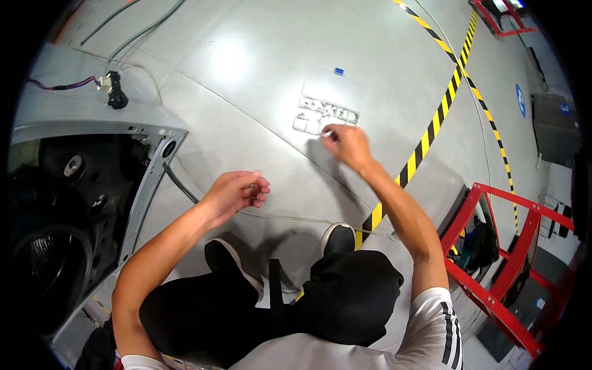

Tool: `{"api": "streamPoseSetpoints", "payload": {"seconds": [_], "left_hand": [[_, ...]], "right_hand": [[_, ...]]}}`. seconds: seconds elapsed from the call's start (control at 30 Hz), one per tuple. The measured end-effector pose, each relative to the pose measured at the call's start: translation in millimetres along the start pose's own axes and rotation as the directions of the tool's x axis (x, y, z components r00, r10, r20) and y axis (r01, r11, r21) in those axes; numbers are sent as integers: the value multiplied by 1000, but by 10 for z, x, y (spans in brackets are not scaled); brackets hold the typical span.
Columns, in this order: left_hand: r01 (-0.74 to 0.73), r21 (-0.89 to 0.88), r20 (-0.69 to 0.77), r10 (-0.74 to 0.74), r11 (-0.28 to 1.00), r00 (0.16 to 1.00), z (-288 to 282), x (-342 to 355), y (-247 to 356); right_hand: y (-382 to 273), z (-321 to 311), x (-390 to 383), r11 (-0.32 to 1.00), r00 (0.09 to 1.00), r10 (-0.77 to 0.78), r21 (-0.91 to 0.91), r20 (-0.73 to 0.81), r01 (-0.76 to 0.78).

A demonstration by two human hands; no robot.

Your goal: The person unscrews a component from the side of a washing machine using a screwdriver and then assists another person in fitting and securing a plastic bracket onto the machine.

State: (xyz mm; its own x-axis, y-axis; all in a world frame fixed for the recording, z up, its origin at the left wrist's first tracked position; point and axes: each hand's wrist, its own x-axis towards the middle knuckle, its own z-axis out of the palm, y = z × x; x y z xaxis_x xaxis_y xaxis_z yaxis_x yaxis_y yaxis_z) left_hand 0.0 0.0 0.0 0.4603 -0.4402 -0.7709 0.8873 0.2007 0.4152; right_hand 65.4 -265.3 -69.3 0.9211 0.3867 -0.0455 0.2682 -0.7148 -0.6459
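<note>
Black knees (345, 290) nearest, R hand (348, 145) at compartment tray (325, 115), L hand (237, 191) pinching small part (251, 185)

The one view comes from the camera on my head, the left of the pair, looking steeply down past my knees and shoes to the grey floor (246, 80). My forearms enter from the lower edge — my left hand (237, 191) close below the lens, my right hand (346, 145) stretched farther out. The fisheye bends the striped floor line (431, 126) and darkens the rim — no second view shares the scene.
</note>
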Motion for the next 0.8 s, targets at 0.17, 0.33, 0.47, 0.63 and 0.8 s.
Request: {"api": "streamPoseSetpoints", "payload": {"seconds": [0.17,0.33,0.47,0.63,0.8], "left_hand": [[-41,65,-3,41,997,999,85,0,-6],[-82,116,15,81,990,997,155,-20,-24],[-22,201,-51,33,979,998,183,-51,-35],[-84,401,-75,124,912,989,180,-90,291],[-151,497,27,159,855,987,520,204,625]], "right_hand": [[-824,69,-279,936,956,-258,211,-139,283],[-924,131,-377,896,936,-292,286,-199,340],[-797,-23,-484,901,938,-265,290,-222,323],[-190,-677,-821,975,961,23,218,-276,39],[97,-1379,-1596,843,824,508,343,-252,-415]]}}
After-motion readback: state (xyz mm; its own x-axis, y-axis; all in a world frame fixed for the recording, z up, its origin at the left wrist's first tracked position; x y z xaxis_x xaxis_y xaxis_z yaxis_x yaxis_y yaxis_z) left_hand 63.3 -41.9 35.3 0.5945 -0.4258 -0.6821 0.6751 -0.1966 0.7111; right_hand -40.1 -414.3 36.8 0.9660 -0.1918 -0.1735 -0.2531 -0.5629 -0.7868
